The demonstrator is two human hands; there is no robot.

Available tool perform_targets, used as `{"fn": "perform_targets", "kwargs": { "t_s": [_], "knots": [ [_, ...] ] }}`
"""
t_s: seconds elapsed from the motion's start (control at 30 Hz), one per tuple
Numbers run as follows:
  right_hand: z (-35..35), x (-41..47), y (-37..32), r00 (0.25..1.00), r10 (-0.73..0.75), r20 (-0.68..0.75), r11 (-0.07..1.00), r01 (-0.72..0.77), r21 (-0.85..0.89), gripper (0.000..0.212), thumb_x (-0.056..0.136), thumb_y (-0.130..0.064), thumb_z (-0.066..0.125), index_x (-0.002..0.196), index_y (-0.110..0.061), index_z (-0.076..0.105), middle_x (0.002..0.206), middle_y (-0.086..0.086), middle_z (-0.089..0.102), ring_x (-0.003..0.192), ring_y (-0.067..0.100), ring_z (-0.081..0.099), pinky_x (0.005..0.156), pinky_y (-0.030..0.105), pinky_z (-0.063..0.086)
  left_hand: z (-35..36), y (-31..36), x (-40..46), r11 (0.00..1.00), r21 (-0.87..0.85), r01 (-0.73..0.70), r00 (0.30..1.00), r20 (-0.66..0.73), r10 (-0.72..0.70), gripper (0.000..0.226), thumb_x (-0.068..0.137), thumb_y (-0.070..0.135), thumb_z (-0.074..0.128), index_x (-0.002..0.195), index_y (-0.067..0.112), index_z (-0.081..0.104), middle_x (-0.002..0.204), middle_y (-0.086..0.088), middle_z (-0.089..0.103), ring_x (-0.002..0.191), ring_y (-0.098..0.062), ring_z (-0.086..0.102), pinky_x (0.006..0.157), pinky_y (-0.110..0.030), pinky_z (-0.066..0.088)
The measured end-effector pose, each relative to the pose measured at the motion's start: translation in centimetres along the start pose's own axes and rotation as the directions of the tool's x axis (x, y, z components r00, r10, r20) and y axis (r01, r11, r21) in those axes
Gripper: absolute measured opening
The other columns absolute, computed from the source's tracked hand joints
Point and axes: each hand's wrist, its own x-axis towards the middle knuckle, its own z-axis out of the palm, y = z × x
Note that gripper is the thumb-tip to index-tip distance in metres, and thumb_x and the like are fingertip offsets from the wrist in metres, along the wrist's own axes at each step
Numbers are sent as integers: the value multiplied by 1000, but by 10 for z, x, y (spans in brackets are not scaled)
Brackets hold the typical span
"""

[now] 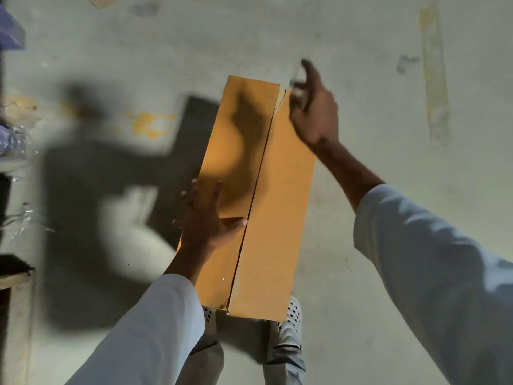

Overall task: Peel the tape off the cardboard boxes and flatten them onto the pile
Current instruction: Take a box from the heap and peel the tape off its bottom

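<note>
A long brown cardboard box [274, 218] is held up in front of me, its two top flaps meeting at a seam down the middle. My left hand [206, 218] grips the box's left side, fingers spread on the left flap and thumb near the seam. At the box's far right corner my right hand [312, 109] is raised and blurred. It pinches a strip of clear tape [294, 81] that rises off the box's far end.
Below the box are my two feet in white perforated shoes [287, 320] on a grey concrete floor [388, 79]. Crumpled clear plastic [16, 140] and dark objects lie along the left edge. A piece of cardboard [102, 0] shows at the top left.
</note>
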Motion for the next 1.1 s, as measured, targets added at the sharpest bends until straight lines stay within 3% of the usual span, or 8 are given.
{"fn": "perform_targets", "kwargs": {
  "t_s": [0.1, 0.23, 0.33, 0.5, 0.6, 0.8, 0.97, 1.1],
  "knots": [
    [27, -38, 24, 956, 195, 220, 934, -113, -340, 73, 92, -13, 56, 157, -17, 24, 112, 17, 69, 96, 37, 65, 76, 41, 51, -1, -3, 2, 999, -27, 17, 1000, -1, -17, 120, 63, 80, 67, 155, 38, 3, 163, -7, -17, 150, -41, -4, 102, -76, 28],
    [65, -93, 58, 886, 360, 291, 911, -268, -312, 66, 90, -24, 69, 150, -27, 39, 109, 6, 71, 96, 29, 69, 77, 36, 55, -2, -5, 6, 998, 46, -40, 999, 26, 39, 135, 58, 83, 67, 157, 25, -4, 162, -9, -21, 149, -41, -6, 102, -76, 25],
    [79, -124, 65, 886, 347, 308, 935, -301, -187, 62, 86, -30, 75, 142, -23, 47, 113, 4, 70, 99, 26, 66, 79, 31, 49, 1, -3, 6, 982, 146, -119, 993, -5, 121, 127, 64, 81, 60, 157, 19, 2, 164, -12, -12, 150, -42, -2, 104, -76, 26],
    [85, -148, 55, 867, 454, 204, 855, -360, -374, 109, 70, -74, 72, 152, -19, 25, 136, 11, 48, 123, 33, 40, 104, 58, 35, 12, 9, -1, 983, 103, -150, 989, 26, 148, 104, 72, 65, 42, 157, 19, 2, 164, -6, -15, 150, -37, -12, 106, -78, 18],
    [88, -153, 55, 830, 517, 209, 839, -442, -317, 121, 65, -74, 76, 154, -19, 15, 140, 12, 41, 126, 33, 37, 105, 63, 34, 8, 8, -3, 981, 87, -174, 984, 44, 171, 105, 73, 68, 40, 158, 19, 1, 164, -6, -15, 150, -37, -13, 107, -78, 16],
    [77, -151, 53, 857, 479, 191, 870, -435, -230, 93, 74, -53, 77, 146, -16, 30, 132, 9, 46, 121, 31, 42, 100, 62, 41, 8, 2, -4, 987, 26, -160, 982, 104, 157, 131, 59, 87, 51, 157, 23, -8, 163, -1, -21, 149, -36, -15, 104, -79, 17],
    [51, -155, 59, 884, 427, 192, 899, -392, -193, 75, 77, -52, 70, 138, -16, 43, 122, 7, 54, 105, 32, 57, 89, 42, 54, 11, 22, -17, 974, 153, -168, 984, 78, 158, 141, 53, 97, 49, 156, 23, -12, 162, -3, -24, 149, -41, -11, 101, -79, 21],
    [44, -154, 58, 899, 384, 213, 916, -341, -210, 61, 81, -46, 69, 132, -19, 48, 118, 5, 56, 98, 31, 60, 84, 43, 58, 11, 44, -20, 995, 44, -91, 992, 90, 86, 138, 56, 87, 57, 156, 18, -10, 162, -5, -22, 148, -45, -10, 104, -78, 21]
  ]
}}
